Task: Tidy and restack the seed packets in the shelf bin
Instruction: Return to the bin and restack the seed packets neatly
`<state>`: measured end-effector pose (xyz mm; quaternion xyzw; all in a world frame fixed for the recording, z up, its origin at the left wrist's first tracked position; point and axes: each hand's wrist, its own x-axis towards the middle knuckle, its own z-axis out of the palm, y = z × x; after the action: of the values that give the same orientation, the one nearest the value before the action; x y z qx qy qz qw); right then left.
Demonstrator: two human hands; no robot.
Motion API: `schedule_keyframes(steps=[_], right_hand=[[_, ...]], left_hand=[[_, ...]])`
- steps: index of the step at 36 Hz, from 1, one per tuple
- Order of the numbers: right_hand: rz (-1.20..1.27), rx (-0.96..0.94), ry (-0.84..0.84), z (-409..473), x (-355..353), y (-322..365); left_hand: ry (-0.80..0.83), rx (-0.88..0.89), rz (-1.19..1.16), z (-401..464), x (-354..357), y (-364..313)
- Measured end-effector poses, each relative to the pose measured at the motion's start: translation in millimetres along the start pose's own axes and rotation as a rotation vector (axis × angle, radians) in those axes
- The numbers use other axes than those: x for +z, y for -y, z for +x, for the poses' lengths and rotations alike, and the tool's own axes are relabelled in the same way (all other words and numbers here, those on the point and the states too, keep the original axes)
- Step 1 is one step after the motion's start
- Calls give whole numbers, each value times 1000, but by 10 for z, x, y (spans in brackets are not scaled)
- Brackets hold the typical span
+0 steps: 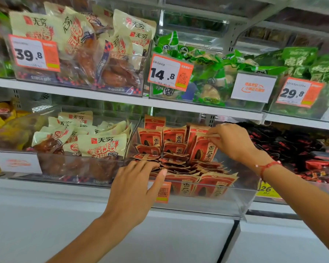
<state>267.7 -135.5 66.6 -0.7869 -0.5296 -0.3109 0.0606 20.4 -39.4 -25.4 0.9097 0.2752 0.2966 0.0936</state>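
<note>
Red and tan seed packets [176, 149] fill a clear plastic shelf bin [226, 204] on the lower shelf. Some stand upright at the back, several lie flat in the middle, and two stand at the front wall. My right hand [234, 141] pinches the top edge of an upright seed packet [202, 149] at the back right of the bin. My left hand [135, 184] reaches over the bin's front left corner, fingers resting on the flat packets and thumb against a front packet. A red string bracelet circles my right wrist.
A bin of cream snack packs [80, 141] stands to the left, and black and red packets [300, 149] lie to the right. The upper shelf [122, 95] holds bins with price tags 39.8, 14.8 and 29.8. A white cabinet top [46, 224] lies below.
</note>
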Motion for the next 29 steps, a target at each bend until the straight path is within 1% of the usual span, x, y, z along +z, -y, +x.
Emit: schedule_keyframes(steps=[2,4,7,12,14,17,21,23,25,27,29], right_hand=[[0,-66,-100,-102,-100,-1],[3,-93,-202,-199,-176,-7],[34,-101,-318,-315,-275,3],[87,-86,-520,-461,-501,168],[154,-56,-598,-515,-620,276],[331,8,-689,-610,-816,441],[500,38,-805,-738,-1031,677],[571,22,-808,-804,-1085,783],[628,1,-764,-874,-1087,873],[661,-31,-681,-932,-1044,962],[681,-68,-576,-968,-966,1051]], left_hand=[[27,-11,-2,0,-25,-22],[40,-14,-1,-7,-40,-31],[4,2,-33,-12,-28,-5],[-31,81,-68,-49,-40,41],[-32,79,-88,-76,-73,47],[-45,51,-146,-122,-155,23],[-132,-3,-364,-182,-302,-69],[-195,-43,-531,-212,-364,-115],[-224,-78,-739,-243,-423,-172],[-219,-65,-899,-273,-465,-230],[-180,-23,-952,-308,-484,-280]])
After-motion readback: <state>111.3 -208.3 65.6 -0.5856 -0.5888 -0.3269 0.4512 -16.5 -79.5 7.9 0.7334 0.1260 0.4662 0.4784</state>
